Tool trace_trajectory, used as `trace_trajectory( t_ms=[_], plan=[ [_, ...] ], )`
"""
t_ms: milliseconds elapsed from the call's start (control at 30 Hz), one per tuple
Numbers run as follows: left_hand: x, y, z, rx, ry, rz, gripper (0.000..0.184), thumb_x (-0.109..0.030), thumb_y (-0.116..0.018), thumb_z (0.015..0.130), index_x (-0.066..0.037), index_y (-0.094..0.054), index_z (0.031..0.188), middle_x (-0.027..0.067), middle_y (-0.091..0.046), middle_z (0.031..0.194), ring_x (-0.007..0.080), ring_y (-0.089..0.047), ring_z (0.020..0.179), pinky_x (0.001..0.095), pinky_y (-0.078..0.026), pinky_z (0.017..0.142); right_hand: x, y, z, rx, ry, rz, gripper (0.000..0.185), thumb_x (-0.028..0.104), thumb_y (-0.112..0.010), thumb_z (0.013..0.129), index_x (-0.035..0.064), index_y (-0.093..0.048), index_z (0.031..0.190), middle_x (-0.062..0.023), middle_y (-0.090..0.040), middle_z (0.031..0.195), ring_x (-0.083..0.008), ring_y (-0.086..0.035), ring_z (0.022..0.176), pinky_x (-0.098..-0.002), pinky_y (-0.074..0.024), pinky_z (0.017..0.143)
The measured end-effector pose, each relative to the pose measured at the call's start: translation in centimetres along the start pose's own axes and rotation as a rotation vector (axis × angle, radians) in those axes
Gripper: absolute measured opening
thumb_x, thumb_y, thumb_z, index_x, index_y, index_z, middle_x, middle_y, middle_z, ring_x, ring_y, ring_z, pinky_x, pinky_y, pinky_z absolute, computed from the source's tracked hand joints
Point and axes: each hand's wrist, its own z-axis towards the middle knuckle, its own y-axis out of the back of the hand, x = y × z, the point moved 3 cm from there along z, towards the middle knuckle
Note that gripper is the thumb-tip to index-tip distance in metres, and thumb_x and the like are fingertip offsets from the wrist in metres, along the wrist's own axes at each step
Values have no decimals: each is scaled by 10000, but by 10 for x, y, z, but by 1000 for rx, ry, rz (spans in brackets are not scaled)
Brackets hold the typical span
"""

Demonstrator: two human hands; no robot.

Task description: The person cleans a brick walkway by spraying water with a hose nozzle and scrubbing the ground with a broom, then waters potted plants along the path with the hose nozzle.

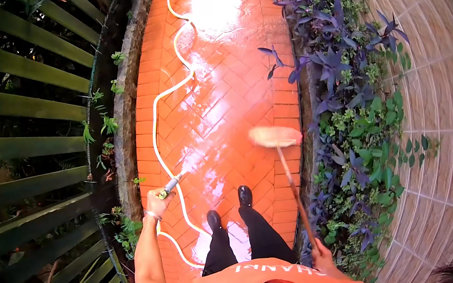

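Note:
My left hand (158, 202) is closed around a hose spray nozzle (171, 185), which points forward over the wet brick path (217, 114). A pale spray leaves its tip. The cream hose (156, 133) hangs from the nozzle, loops by my feet and winds up the left side of the path. My right hand (321, 255) grips the long wooden handle of a broom (291, 180), low at my right side. The broom's pale head (275, 135) rests on the bricks near the right edge, slightly blurred. Its bristles are hard to make out.
A slatted wooden fence (32, 145) and a low stone curb (123, 115) line the left. Purple and green plants (344, 120) fill a bed on the right, beside a tiled wall (434, 108). My dark boots (245, 195) stand on shiny wet bricks.

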Motion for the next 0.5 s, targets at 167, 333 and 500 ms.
trace_trajectory(
  t_ms=[167,333,500],
  plan=[
    [-43,-19,2,16,-108,7,174,-132,-720,730,-7,-620,662,-18,-443,518,54,-404,519,284,-345,466,46,-12,101,-113,529,-427,508,105,-443,926,66,-311,1416,-64,-591,860,-129,-540,708,-272,-461,598],
    [-72,-19,18,-44,-114,51,217,-175,-716,737,-8,-615,641,-6,-452,495,62,-420,497,285,-350,456,261,-39,164,-123,491,-150,466,176,-408,962,104,-325,1414,12,-448,572,-90,-356,392,-278,-329,356],
    [-56,5,34,-114,-75,-34,225,-184,-711,740,-7,-619,635,0,-493,497,75,-444,467,291,-347,431,149,-3,130,-86,612,-133,401,242,-394,984,247,-378,1385,44,-377,509,-67,-354,364,-231,-301,306]
  ],
)
